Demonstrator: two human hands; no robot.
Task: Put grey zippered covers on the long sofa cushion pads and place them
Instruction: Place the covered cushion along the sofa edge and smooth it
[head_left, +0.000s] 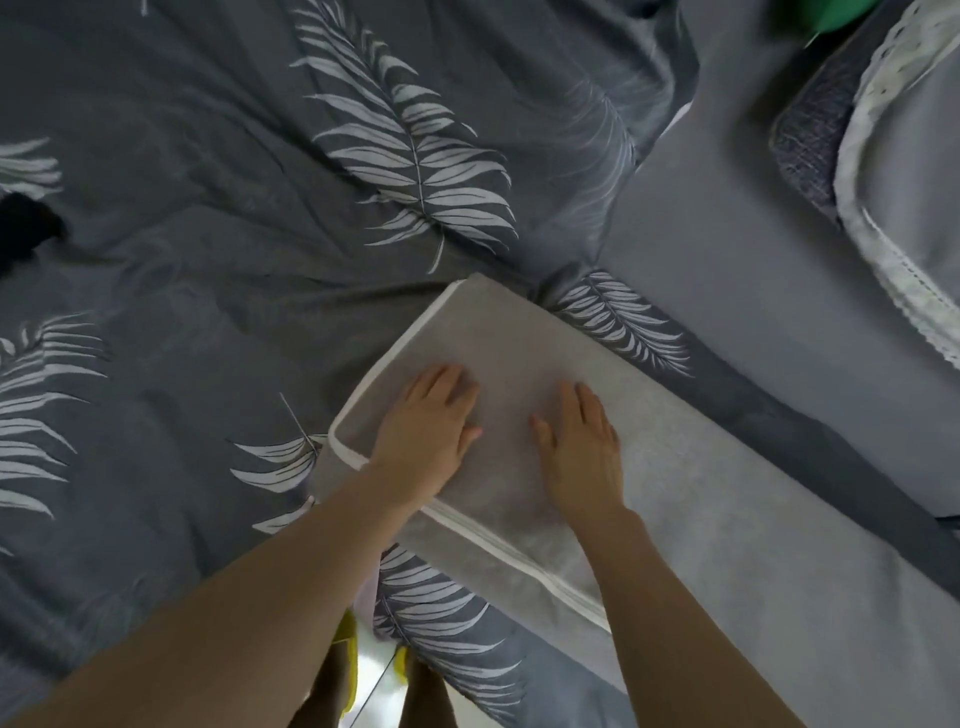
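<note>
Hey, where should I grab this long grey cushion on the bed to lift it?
Probably by its long sides: left hand over the near piped edge, right hand over the far edge. The cushion is long and flat, so holding only the short end would likely let it sag.

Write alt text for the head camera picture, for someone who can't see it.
A left hand and right hand lie flat, palms down, on one end of a long grey cushion edged in white piping. The cushion lies diagonally on a dark grey bedspread printed with pale fern leaves.
</note>
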